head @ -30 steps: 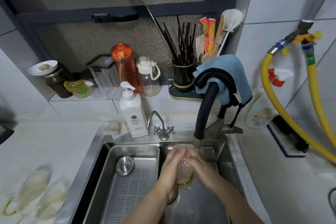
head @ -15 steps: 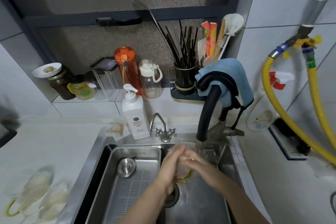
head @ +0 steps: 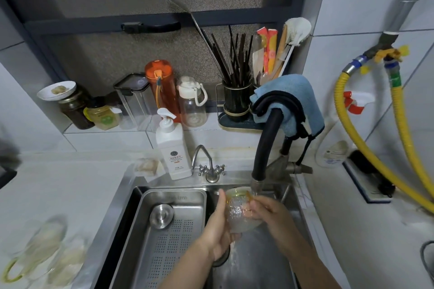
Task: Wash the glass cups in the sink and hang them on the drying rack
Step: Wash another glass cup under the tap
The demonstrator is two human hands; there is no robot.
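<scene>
A clear textured glass cup with a yellow rim sits tilted under the black faucet spout, over the steel sink. My left hand cradles the cup from the left and below, thumb up along its side. My right hand grips the cup from the right, fingers curled onto its wall near the rim. Water runs down into the sink. Two more glass cups with yellow handles lie on the counter at lower left, blurred. No drying rack is visible.
A perforated steel drain tray with a round plug fills the sink's left half. A white soap pump bottle and small tap stand behind. Bottles, jars and a utensil holder line the ledge. Yellow hoses hang at right.
The cup has been turned and raised so its yellow rim now shows under the spout. Both hands shifted round it and the view has moved closer.
</scene>
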